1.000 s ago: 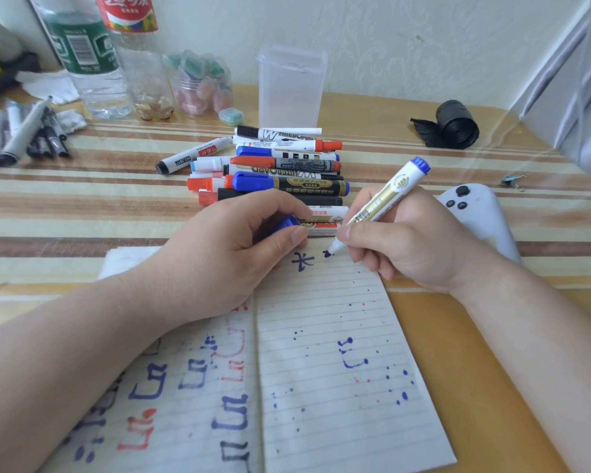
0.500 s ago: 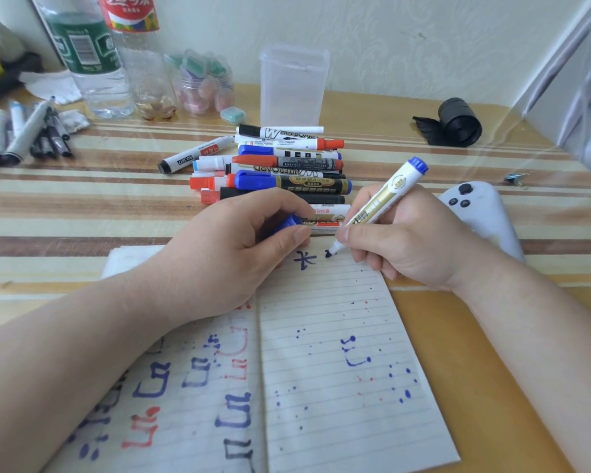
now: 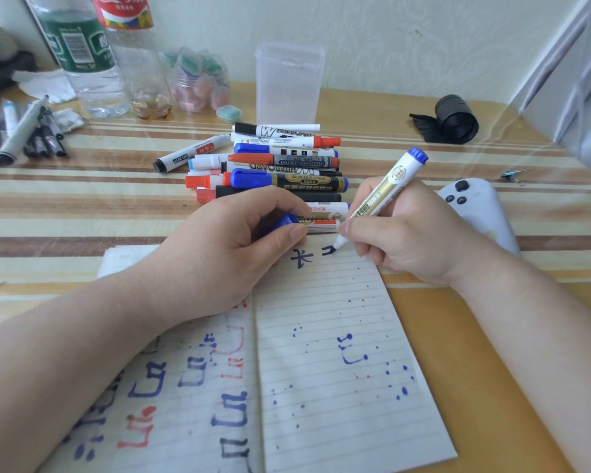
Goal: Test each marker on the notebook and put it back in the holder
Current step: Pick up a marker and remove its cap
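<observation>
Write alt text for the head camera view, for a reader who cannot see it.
A right hand grips a blue-ended marker, its tip on the top of an open lined notebook. The left hand pinches the blue cap; a pile of markers and a clear holder sit behind.

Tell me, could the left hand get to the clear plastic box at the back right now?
Probably yes, but not freely: the left hand pinches a blue cap, and the pile of markers lies between it and the clear box, so it would need to lift over them.
</observation>
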`<state>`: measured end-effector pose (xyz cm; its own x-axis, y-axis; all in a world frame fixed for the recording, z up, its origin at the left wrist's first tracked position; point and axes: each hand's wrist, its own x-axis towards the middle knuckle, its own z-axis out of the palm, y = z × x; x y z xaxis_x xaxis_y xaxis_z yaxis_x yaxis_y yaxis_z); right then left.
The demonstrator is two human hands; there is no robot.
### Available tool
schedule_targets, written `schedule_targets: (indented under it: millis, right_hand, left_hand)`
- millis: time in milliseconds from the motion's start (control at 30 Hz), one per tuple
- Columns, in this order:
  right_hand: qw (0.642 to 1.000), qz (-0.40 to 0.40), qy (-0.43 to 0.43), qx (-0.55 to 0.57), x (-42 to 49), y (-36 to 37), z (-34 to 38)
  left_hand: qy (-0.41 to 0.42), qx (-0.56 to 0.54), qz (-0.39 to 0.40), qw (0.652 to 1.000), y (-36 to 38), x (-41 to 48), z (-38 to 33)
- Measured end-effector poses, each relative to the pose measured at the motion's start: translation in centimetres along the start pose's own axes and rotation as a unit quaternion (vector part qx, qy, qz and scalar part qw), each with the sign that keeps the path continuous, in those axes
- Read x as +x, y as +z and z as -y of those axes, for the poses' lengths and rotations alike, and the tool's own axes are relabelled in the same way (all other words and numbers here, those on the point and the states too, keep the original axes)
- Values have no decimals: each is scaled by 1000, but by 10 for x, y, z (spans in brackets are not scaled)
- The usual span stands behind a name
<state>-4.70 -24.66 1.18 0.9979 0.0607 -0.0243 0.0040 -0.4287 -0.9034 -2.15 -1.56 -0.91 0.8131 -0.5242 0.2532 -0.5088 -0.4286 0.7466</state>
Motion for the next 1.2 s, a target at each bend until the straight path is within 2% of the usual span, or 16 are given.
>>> schedule_targets:
  millis: [100, 300, 1200]
  right_hand:
    - [998, 24, -5, 58, -2, -2, -1]
    - [999, 32, -32, 2, -6, -1, -1]
    - [998, 38, -30, -31, -8, -1, 5]
  left_hand:
    - [5, 4, -1, 1000, 0, 0, 1]
    - [3, 17, -4, 1000, 0, 0, 2]
    - [-1, 21, -7, 1000, 0, -1, -1]
